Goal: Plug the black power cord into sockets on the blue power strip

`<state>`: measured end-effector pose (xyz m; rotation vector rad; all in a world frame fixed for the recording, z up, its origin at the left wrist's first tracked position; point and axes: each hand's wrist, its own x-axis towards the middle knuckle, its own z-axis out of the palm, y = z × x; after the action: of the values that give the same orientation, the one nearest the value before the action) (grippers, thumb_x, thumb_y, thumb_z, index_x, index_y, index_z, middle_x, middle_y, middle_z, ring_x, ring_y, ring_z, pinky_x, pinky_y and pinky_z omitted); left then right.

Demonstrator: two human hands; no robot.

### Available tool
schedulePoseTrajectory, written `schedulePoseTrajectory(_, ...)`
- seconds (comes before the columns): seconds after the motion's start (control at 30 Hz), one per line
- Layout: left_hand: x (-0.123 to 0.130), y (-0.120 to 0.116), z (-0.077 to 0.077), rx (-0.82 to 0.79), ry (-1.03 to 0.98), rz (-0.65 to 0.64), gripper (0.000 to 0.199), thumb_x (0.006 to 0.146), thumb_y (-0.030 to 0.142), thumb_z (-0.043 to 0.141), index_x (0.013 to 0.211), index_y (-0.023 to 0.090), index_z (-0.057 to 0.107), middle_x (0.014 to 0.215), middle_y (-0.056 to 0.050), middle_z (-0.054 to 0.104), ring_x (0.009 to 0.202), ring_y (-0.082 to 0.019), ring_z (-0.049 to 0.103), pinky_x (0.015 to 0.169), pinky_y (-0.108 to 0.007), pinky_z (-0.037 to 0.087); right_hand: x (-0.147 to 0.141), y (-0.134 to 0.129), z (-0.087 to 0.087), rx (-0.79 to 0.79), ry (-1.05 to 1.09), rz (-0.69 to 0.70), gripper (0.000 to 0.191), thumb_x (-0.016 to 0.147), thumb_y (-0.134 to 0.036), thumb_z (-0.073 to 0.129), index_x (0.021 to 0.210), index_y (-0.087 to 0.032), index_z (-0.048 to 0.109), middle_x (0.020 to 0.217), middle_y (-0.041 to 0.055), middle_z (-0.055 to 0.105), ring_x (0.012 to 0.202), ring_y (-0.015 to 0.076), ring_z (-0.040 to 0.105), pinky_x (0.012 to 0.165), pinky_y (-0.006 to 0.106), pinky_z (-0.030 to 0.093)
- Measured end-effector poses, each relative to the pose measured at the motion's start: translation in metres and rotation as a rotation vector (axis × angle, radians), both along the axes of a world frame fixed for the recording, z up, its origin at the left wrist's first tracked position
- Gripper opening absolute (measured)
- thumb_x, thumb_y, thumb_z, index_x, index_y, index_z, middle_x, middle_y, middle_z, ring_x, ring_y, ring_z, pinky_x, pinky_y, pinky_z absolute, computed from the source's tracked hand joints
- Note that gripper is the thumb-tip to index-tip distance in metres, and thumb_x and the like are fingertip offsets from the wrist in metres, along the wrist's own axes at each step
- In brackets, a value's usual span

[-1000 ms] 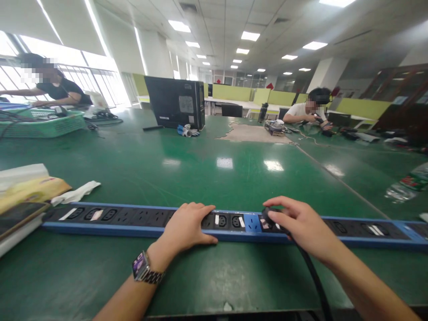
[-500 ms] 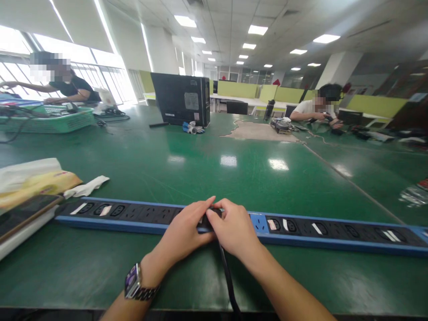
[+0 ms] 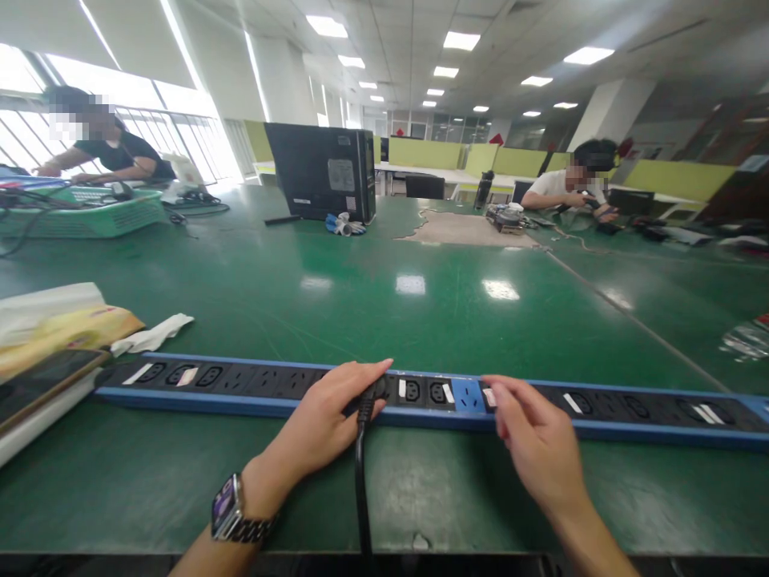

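Note:
A long blue-and-black power strip point(image 3: 252, 407) lies across the green table, with rows of sockets and several small white labels. My left hand point(image 3: 330, 405) rests over its middle, fingers wrapped round a black plug point(image 3: 368, 401) at the strip. From that plug a black cable point(image 3: 361, 489) runs down over the table's front edge. My right hand point(image 3: 532, 433) is over the strip just right of the blue socket point(image 3: 467, 395), thumb and forefinger close together by a label; whether anything is between them is too small to tell.
A phone point(image 3: 48, 385) and yellow-white packaging point(image 3: 78, 324) lie at the left. Further back are a green basket point(image 3: 102, 216), a black computer case point(image 3: 324, 172), gloves point(image 3: 345, 225) and a metal device point(image 3: 508, 218). Two people sit at the far side.
My right hand has left the plug and moved right along the strip, uncovering sockets and labels. My left hand stays by the plug; the cable now hangs straighter and further left.

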<state>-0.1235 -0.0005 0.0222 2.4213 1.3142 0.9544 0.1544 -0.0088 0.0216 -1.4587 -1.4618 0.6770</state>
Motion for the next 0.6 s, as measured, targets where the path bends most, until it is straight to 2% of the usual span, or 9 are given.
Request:
schedulePoseTrajectory(0.07,0.0,0.002,0.001,-0.044,0.025,-0.006,0.047,0.094,0.03,0.053,0.14,0.028,0.046,0.131,-0.005,0.062,0.118,-0.019,0.058,0.103,-0.036,0.046,0.039,-0.015,-0.016,0.04,-0.055,-0.207,0.047,0.084,-0.057,0.053,0.096,-0.015,0.073,0.051,-0.0024,0.05,0.046,0.0104,0.047,0.044,0.02,0.038)
schedulePoseTrajectory(0.1,0.0,0.004,0.0,-0.062,0.035,-0.006,0.047,0.095,0.031,0.052,0.141,0.029,0.045,0.133,-0.005,0.061,0.119,-0.02,0.057,0.104,-0.037,0.045,0.056,-0.023,-0.025,0.033,-0.089,-0.263,0.046,0.084,-0.057,0.054,0.093,-0.016,0.073,0.05,-0.0026,0.05,0.043,0.0102,0.046,0.042,0.02,0.038)
schedulePoseTrajectory(0.2,0.003,0.007,-0.003,-0.084,0.028,0.047,0.045,0.094,0.034,0.053,0.139,0.027,0.048,0.133,-0.006,0.061,0.121,-0.021,0.056,0.106,-0.04,0.044,0.089,-0.047,-0.048,0.04,-0.217,-0.318,0.044,0.08,-0.058,0.056,0.082,-0.018,0.075,0.056,0.0004,0.063,0.046,0.0123,0.057,0.043,0.019,0.043)
schedulePoseTrajectory(0.27,0.006,0.008,-0.005,-0.088,0.011,0.098,0.043,0.093,0.037,0.054,0.135,0.026,0.053,0.131,-0.006,0.062,0.12,-0.022,0.057,0.105,-0.041,0.045,0.095,-0.057,-0.059,0.091,-0.299,-0.307,0.042,0.077,-0.058,0.058,0.074,-0.02,0.075,0.069,0.0025,0.071,0.059,0.0154,0.067,0.05,0.017,0.049)
schedulePoseTrajectory(0.33,0.008,0.008,-0.007,-0.095,0.006,0.121,0.041,0.093,0.039,0.055,0.131,0.024,0.056,0.129,-0.006,0.064,0.119,-0.023,0.058,0.105,-0.041,0.046,0.092,-0.06,-0.065,0.134,-0.361,-0.293,0.041,0.079,-0.058,0.056,0.072,-0.022,0.075,0.075,0.002,0.074,0.067,0.0164,0.07,0.056,0.017,0.051)
schedulePoseTrajectory(0.5,0.009,0.007,-0.005,-0.117,-0.016,0.167,0.04,0.093,0.04,0.054,0.129,0.023,0.058,0.126,-0.007,0.065,0.116,-0.022,0.06,0.103,-0.04,0.048,0.082,-0.053,-0.07,0.141,-0.524,-0.251,0.04,0.086,-0.056,0.051,0.076,-0.024,0.074,0.069,-0.002,0.071,0.056,0.0119,0.067,0.049,0.015,0.047)
schedulePoseTrajectory(0.6,0.01,0.007,-0.002,-0.119,0.009,0.145,0.043,0.094,0.04,0.052,0.133,0.023,0.053,0.13,-0.008,0.063,0.119,-0.022,0.058,0.104,-0.04,0.047,0.085,-0.051,-0.074,0.189,-0.596,-0.215,0.037,0.087,-0.054,0.052,0.077,-0.026,0.073,0.067,-0.0037,0.071,0.053,0.0103,0.066,0.048,0.015,0.046)
